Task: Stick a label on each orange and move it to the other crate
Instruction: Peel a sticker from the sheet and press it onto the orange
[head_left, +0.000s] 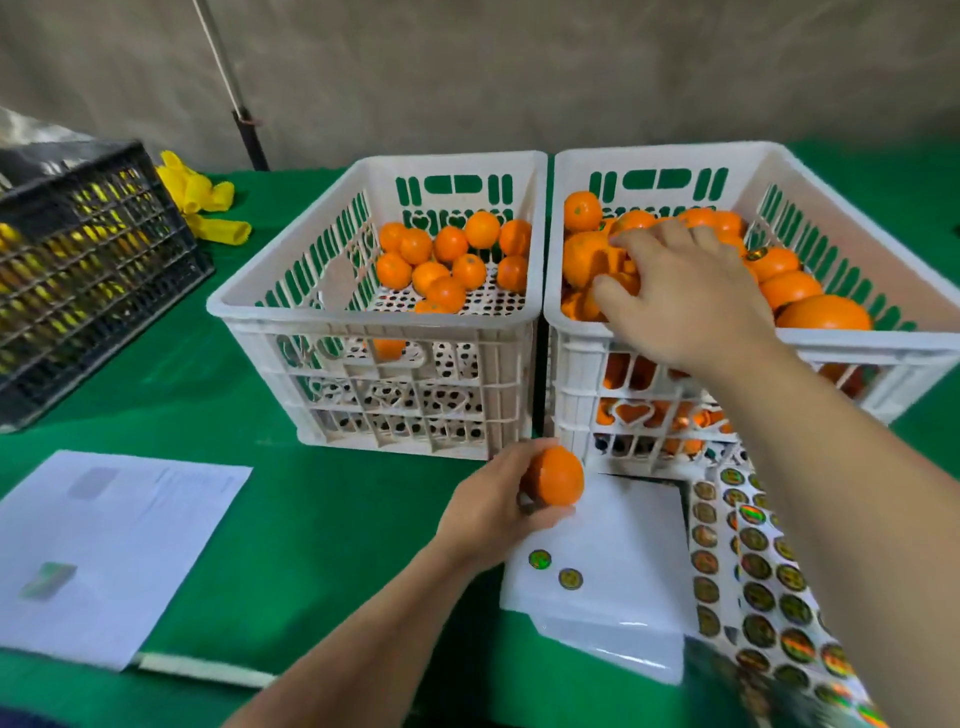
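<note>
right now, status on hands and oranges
Left hand grips an orange by the label sheet. Right hand reaching into full crate. Nothing in the way.

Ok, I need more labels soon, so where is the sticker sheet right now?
In the head view the sticker sheet lies at the lower right on the green table, in front of the fuller white crate, partly under the right forearm.

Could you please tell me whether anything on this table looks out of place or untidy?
Two round holographic label stickers sit loose on the white foam block, apart from the full sticker sheets, which lie crooked over its right edge. Nothing looks spilled or damaged.
</note>
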